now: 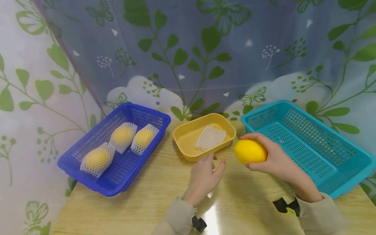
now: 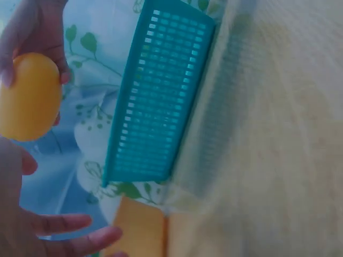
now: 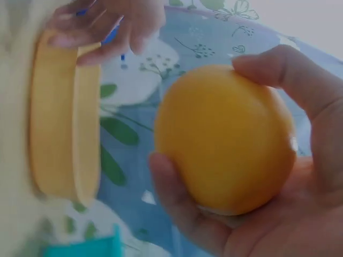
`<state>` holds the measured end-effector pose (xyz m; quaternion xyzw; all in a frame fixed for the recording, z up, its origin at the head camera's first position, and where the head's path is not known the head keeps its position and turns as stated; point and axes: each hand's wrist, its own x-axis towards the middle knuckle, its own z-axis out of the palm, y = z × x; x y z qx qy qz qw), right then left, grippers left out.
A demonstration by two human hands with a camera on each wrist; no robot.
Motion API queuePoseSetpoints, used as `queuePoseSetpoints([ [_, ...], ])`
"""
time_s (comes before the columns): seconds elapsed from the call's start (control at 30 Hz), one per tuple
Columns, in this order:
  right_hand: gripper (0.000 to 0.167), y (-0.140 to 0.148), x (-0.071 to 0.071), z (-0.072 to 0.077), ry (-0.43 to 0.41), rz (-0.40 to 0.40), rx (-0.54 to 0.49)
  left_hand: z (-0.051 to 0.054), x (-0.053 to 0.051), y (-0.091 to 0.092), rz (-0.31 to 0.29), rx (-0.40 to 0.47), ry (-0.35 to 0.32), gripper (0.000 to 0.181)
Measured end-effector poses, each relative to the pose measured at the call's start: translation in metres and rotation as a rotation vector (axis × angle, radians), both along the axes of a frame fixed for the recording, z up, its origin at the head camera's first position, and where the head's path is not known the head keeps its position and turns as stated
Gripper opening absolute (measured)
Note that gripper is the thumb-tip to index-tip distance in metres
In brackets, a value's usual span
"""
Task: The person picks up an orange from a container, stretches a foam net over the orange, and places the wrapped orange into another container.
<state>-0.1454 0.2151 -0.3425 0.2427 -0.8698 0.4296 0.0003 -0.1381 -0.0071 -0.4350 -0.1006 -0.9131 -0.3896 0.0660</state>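
My right hand [image 1: 274,160] grips a smooth yellow oval fruit [image 1: 250,151], perhaps a lemon or mango, above the table beside the teal basket. In the right wrist view the thumb and fingers curl round this fruit [image 3: 225,139]. My left hand [image 1: 203,176] holds nothing; its fingers are loosely bent, near the front rim of the yellow tray [image 1: 185,151]. Within that tray lies a white foam net sleeve [image 1: 211,138]. The left wrist view shows the left hand [image 2: 59,230] with fingers spread, below the fruit [image 2: 32,99].
At the left stands a blue basket [image 1: 117,187] holding yellow fruits in white foam nets [image 1: 98,160]. A teal basket [image 1: 308,156] is at the right, with no fruit visible inside. Behind the wooden table [image 1: 147,209] hangs a leaf-patterned curtain [image 1: 188,65].
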Motion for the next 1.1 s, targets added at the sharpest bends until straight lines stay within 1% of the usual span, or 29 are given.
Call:
queuePoseSetpoints([
  [0.03, 0.070, -0.004, 0.000, -0.006, -0.010, -0.001, -0.034, -0.004, 0.000, -0.002, -0.001, 0.054, -0.038, 0.046],
  [0.1, 0.071, -0.013, 0.001, -0.020, -0.024, -0.001, -0.106, -0.013, 0.001, -0.007, -0.011, 0.190, -0.130, 0.044],
  [0.17, 0.073, -0.022, 0.001, -0.034, -0.015, -0.003, -0.172, -0.023, -0.001, -0.012, -0.020, 0.357, -0.219, 0.043],
  [0.23, 0.075, -0.031, 0.001, -0.048, -0.023, 0.007, -0.251, -0.033, -0.002, -0.016, -0.010, 0.496, -0.302, 0.042],
  [0.33, 0.075, -0.042, 0.002, -0.069, -0.044, 0.018, -0.353, -0.045, -0.005, -0.021, 0.001, 0.617, -0.381, 0.042],
  [0.4, 0.074, -0.048, 0.002, -0.081, -0.073, 0.023, -0.420, -0.051, -0.005, -0.024, -0.003, 0.669, -0.406, 0.044],
  [0.43, 0.073, -0.051, 0.003, -0.087, -0.089, 0.027, -0.455, -0.055, -0.005, -0.026, -0.018, 0.682, -0.406, 0.046],
  [0.5, 0.072, -0.057, 0.004, -0.097, -0.124, 0.034, -0.529, -0.062, -0.003, -0.030, -0.058, 0.691, -0.384, 0.048],
  [0.6, 0.072, -0.065, 0.005, -0.112, -0.183, 0.051, -0.646, -0.072, 0.003, -0.037, -0.132, 0.667, -0.314, 0.049],
  [0.67, 0.074, -0.071, 0.005, -0.122, -0.219, 0.059, -0.724, -0.076, 0.006, -0.041, -0.166, 0.638, -0.268, 0.051],
  [0.77, 0.076, -0.078, 0.004, -0.135, -0.246, 0.072, -0.831, -0.063, 0.013, -0.045, -0.211, 0.616, -0.252, 0.049],
  [0.83, 0.077, -0.083, 0.005, -0.142, -0.261, 0.071, -0.893, -0.062, 0.013, -0.046, -0.230, 0.602, -0.252, 0.049],
  [0.9, 0.076, -0.087, 0.006, -0.149, -0.280, 0.073, -0.943, -0.062, 0.013, -0.047, -0.246, 0.580, -0.239, 0.047],
  [1.0, 0.074, -0.094, 0.009, -0.156, -0.327, 0.084, -1.016, -0.079, 0.009, -0.047, -0.244, 0.564, -0.207, 0.045],
  [1.07, 0.072, -0.097, 0.010, -0.160, -0.360, 0.095, -1.059, -0.082, 0.010, -0.047, -0.233, 0.538, -0.177, 0.042],
  [1.1, 0.071, -0.098, 0.011, -0.161, -0.373, 0.104, -1.079, -0.083, 0.010, -0.047, -0.226, 0.534, -0.172, 0.040],
])
